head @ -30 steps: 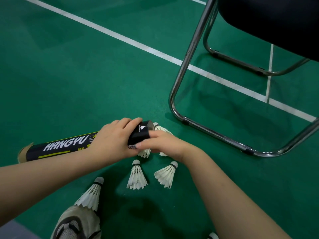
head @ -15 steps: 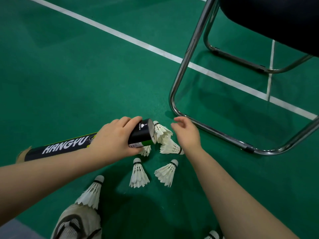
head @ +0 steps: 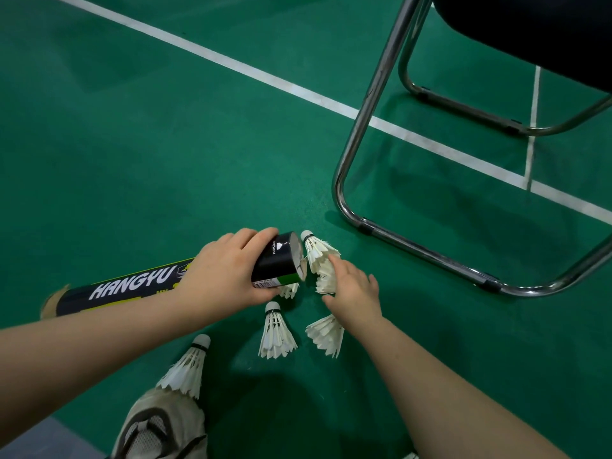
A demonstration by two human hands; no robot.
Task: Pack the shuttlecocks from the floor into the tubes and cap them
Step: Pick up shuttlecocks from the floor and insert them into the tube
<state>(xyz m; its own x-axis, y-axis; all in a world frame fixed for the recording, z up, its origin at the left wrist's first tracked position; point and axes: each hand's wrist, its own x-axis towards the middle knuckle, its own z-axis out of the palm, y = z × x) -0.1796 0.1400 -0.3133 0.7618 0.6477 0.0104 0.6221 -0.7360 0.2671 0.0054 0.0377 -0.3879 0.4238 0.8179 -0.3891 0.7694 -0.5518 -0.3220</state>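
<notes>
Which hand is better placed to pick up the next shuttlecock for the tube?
Right. The right hand already rests on a shuttlecock beside the tube mouth, while the left hand is wrapped around the tube.

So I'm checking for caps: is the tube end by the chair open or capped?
Open. The tube has no cap at that end, and white feathers show in its mouth.

Place: I saw an indoor badminton court | green sport floor point(head: 165, 154) with white court lines point(head: 265, 77) | shuttlecocks point(head: 276, 332) scattered beside the chrome-framed chair point(head: 374, 104)
</notes>
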